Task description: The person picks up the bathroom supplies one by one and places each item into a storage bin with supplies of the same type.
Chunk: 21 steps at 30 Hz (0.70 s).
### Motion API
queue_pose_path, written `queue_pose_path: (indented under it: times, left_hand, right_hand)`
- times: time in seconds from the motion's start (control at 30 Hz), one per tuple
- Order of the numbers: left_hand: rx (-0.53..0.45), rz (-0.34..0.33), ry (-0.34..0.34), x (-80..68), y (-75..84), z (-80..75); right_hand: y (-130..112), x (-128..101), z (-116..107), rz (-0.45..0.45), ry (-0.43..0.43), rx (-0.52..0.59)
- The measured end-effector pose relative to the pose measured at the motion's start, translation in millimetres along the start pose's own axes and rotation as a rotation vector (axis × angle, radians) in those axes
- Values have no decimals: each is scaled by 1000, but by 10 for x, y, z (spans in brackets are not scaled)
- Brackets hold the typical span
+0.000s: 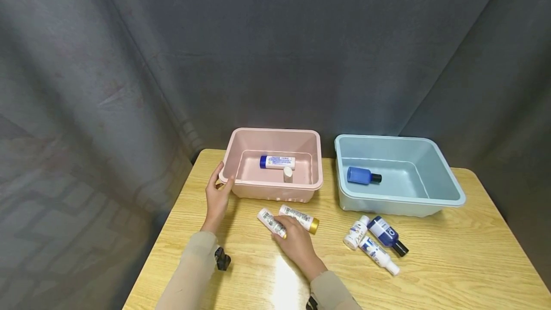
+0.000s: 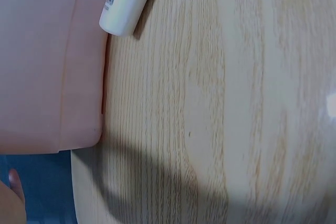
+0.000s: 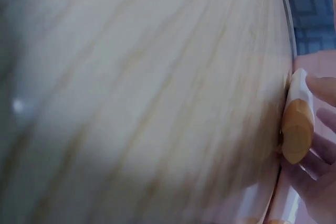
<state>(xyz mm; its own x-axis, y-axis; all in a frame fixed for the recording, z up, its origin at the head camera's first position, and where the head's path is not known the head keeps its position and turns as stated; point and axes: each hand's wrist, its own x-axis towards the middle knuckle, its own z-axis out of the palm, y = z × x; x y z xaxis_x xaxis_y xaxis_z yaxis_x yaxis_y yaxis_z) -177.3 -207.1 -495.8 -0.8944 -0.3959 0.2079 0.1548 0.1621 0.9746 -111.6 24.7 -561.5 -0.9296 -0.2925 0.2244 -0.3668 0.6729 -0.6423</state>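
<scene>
At the left, the left hand [image 1: 217,195] rests with relaxed, nearly straight fingers against the near left corner of the pink bin [image 1: 241,190], gripping nothing. The bin stands toward the far edge of the surface [image 1: 452,262] and holds a white bottle with a blue cap [image 1: 277,161] lying crosswise, plus a smaller pale bottle [image 1: 287,174] just in front of it. A push from that hand could slide the light bin toward the far edge.

Just before the bin's near wall, the right hand [image 1: 297,245] lies over two white bottles with gold caps. The left bottle [image 1: 271,222] has its long axis running from the bin's side diagonally toward the near right, with the cap end hidden under the fingers. The right bottle [image 1: 299,217] lies almost parallel and just beside it, its gold cap pointing right, toward the blue bin [image 1: 447,200]. The right wrist view shows fingers curled about a gold cap, so the hand seems to be grasping at least one of them; which one is hard to tell. Taking both round, smooth bottles at once risks one rolling free across the surface or squeezing out of the grip.

Further right, three more bottles [image 1: 379,243] lie bunched near the blue bin, which holds a blue bottle [image 1: 363,175] on its side.
</scene>
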Motion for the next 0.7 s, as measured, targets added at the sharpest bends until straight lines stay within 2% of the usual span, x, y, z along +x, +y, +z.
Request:
queue_pose_path:
  times: [0.1,0.3,0.6,0.7]
  left_hand:
    - [1,-1,10,36,-114,0]
    - [-15,-7,23,24,-151,3]
    - [-21,-4,6,21,-122,-7]
    - [0,-9,-10,-30,35,-10]
  right_hand:
    - [-11,10,3,-6,-11,2]
    - [-27,29,1,-14,-38,8]
    - [-11,46,3,-32,-42,-10]
    - [4,43,0,-41,-36,-16]
